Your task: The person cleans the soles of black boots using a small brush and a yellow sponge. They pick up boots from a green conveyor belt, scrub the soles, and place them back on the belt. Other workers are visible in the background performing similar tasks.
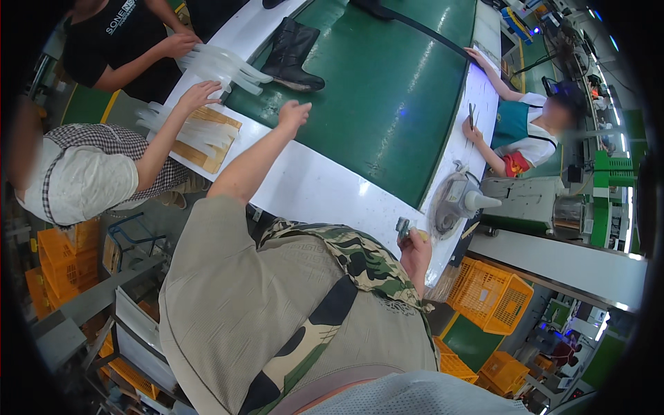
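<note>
My left arm stretches forward over the green conveyor belt [377, 97]. At its end, my left hand [294, 116] has curled fingers, and nothing shows in them. A black ankle boot [294, 55] lies on the belt just beyond that hand, apart from it. Close to my body at the right, my right hand [416, 253] is closed around a small grey, metallic-looking piece [402, 227]. Its exact kind is too small to tell. Near the right hand, a translucent squeeze bottle [462, 197] with a white nozzle rests on a round dish on the white ledge.
Two people stand at the left; one handles translucent white strips [225, 68], while another's hand reaches over strips on a brown board [207, 149]. Across the belt, a person holds a slim tool [472, 115] and touches a black strap [436, 36]. Orange crates [491, 294] stand at lower right.
</note>
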A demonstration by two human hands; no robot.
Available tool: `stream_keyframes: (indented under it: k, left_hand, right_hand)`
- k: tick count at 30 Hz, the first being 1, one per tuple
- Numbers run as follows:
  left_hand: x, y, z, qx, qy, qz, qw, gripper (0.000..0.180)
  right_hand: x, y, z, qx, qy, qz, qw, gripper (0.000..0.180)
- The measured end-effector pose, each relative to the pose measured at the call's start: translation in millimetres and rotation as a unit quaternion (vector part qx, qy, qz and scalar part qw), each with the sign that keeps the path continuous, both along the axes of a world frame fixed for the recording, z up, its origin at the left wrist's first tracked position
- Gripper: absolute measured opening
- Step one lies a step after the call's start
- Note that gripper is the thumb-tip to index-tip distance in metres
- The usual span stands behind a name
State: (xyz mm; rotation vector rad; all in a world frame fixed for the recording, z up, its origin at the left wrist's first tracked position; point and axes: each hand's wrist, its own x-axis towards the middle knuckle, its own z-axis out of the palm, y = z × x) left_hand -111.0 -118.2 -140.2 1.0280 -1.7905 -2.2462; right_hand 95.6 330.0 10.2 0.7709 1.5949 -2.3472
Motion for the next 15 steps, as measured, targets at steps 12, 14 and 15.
stream_keyframes:
  k: [12,14,15]
  left_hand:
    - [-188,-148,11,-0.442,-0.109,-0.102,0.885,0.074]
    - [-187,-127,26,-0.462,-0.144,-0.159,0.861,0.068]
    - [-186,-119,29,-0.499,-0.151,-0.196,0.831,0.068]
  right_hand:
    - [-40,-28,0,0.041,-0.065,-0.069,0.995,0.013]
    - [-44,-31,-3,0.042,-0.076,-0.075,0.993,0.012]
    - [-47,-31,-5,0.047,-0.082,-0.072,0.993,0.012]
